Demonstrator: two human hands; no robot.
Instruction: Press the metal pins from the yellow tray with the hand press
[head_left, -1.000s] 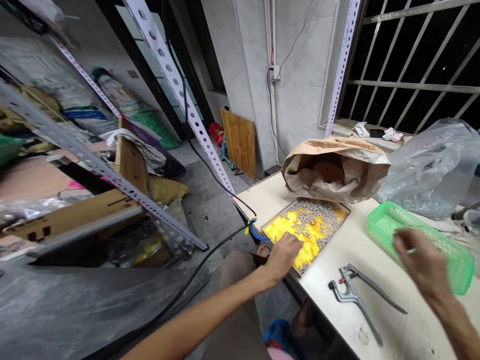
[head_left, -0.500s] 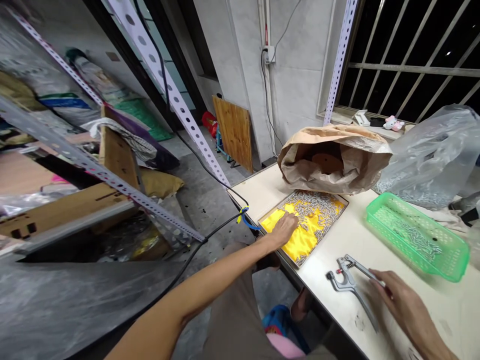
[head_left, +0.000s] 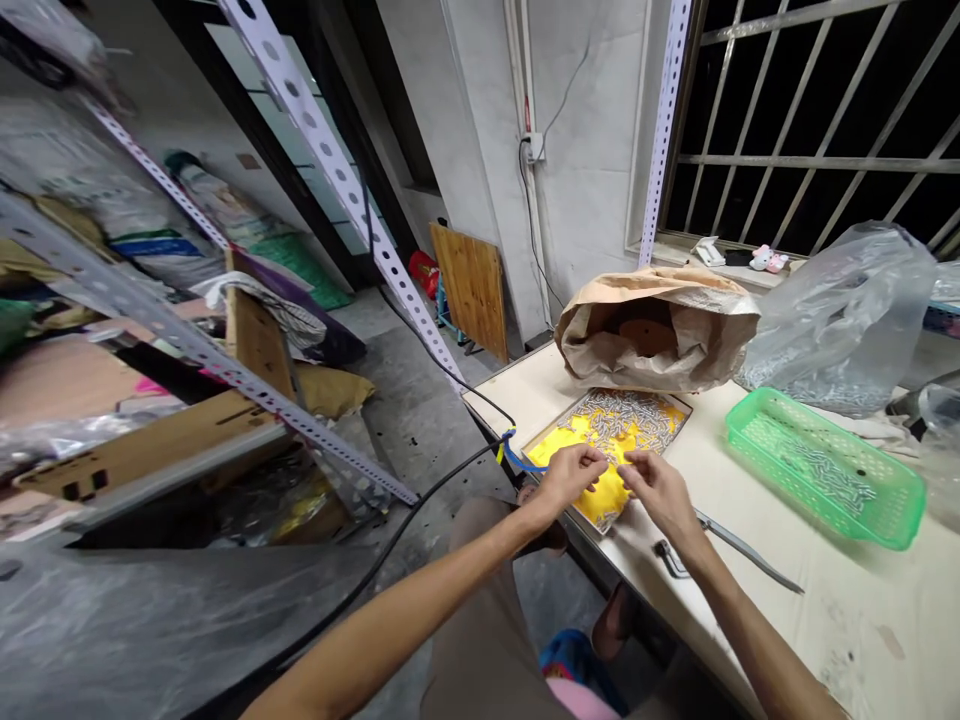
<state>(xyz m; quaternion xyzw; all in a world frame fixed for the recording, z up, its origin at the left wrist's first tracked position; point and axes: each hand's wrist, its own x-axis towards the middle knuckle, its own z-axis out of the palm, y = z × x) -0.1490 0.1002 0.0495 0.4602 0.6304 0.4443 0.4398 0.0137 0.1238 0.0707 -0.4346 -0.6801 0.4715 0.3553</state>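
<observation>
Many metal pieces (head_left: 637, 418) lie beyond the fingers (head_left: 594, 461) — contact unclear.

Pins (head_left: 641, 412) lie in the tray (head_left: 553, 441). Behind the tray: paper bag (head_left: 724, 335); behind and right, plastic bag (head_left: 855, 310); right, basket (head_left: 900, 515); right and nearer, pliers (head_left: 754, 555).

Toward the near edge of the table (head_left: 832, 610), the right forearm (head_left: 739, 610) is hiding part of the pliers (head_left: 757, 556). Anything the left hand (head_left: 571, 474) and right hand (head_left: 663, 492) are pinching is proving too small to tell. The picture is cropping the table.
</observation>
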